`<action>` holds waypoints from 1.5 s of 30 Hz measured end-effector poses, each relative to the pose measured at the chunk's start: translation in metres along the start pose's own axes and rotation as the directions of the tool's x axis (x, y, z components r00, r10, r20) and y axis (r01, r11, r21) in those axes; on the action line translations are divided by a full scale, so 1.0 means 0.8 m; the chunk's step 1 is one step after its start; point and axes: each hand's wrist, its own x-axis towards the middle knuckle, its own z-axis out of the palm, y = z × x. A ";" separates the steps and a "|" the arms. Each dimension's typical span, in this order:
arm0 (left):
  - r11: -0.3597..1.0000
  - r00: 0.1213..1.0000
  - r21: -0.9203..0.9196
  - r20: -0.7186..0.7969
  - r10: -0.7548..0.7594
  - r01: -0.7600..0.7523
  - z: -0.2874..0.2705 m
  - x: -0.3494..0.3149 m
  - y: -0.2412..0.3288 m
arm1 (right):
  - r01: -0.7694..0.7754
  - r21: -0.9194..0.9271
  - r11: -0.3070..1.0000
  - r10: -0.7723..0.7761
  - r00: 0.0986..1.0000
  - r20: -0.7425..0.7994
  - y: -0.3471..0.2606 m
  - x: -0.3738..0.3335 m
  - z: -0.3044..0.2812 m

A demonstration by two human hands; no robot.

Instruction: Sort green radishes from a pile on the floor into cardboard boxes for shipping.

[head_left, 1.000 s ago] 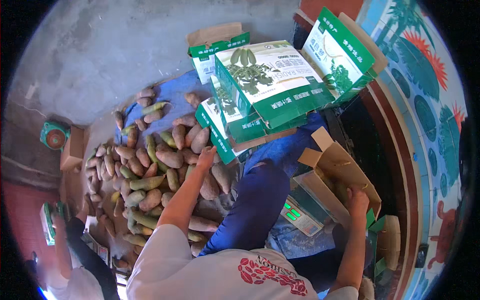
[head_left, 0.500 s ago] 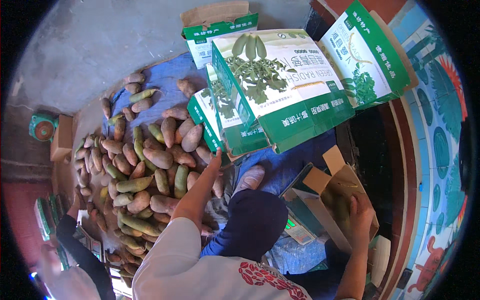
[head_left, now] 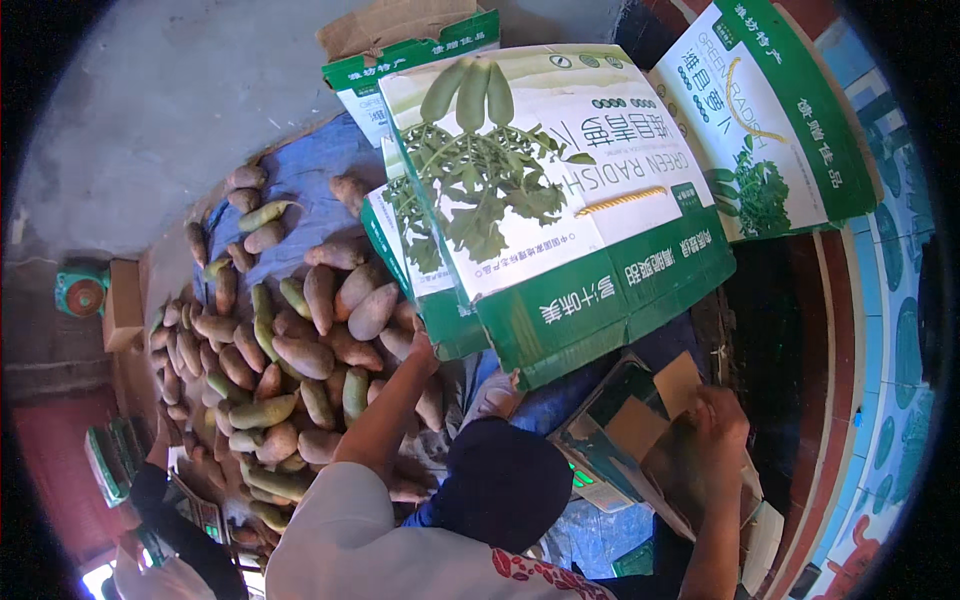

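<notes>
My right hand (head_left: 722, 415) is at the open cardboard carton (head_left: 650, 480) on the lower right, fingers curled at its edge beside a raised brown flap (head_left: 680, 384). Part of the carton's inside is in shadow. My left hand (head_left: 424, 350) reaches to the lower left edge of a stack of green and white radish cartons, close under the large top carton (head_left: 600, 250); its fingers are mostly hidden there. Just left of my left forearm lies a big heap of green and reddish-brown, soil-covered radishes (head_left: 305, 355).
A digital scale (head_left: 597, 492) with a lit green display sits beside the open carton. Another carton (head_left: 770, 150) leans at the upper right. Blue sheeting (head_left: 310, 165) lies under the radishes. A co-worker's dark sleeve (head_left: 180, 530) reaches into the heap's left side.
The stacked cartons now appear larger and lower in view. A flap of the open carton has come down beside my right hand. My left hand has shifted slightly lower, its fingers less visible.
</notes>
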 end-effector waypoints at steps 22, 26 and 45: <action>0.316 0.643 0.949 -0.253 0.723 0.019 -0.092 0.055 0.389 | 0.097 -0.236 0.967 -0.099 0.995 0.001 -0.008 0.010 0.036; 0.286 0.543 0.958 -0.226 0.809 -0.028 -0.099 0.130 0.499 | 0.052 -0.223 0.973 -0.049 0.999 0.021 -0.013 0.008 0.035; -0.056 0.740 0.896 -0.326 0.588 0.440 -0.129 0.262 0.579 | 0.151 -0.404 0.902 -0.122 0.988 0.098 0.007 -0.008 0.041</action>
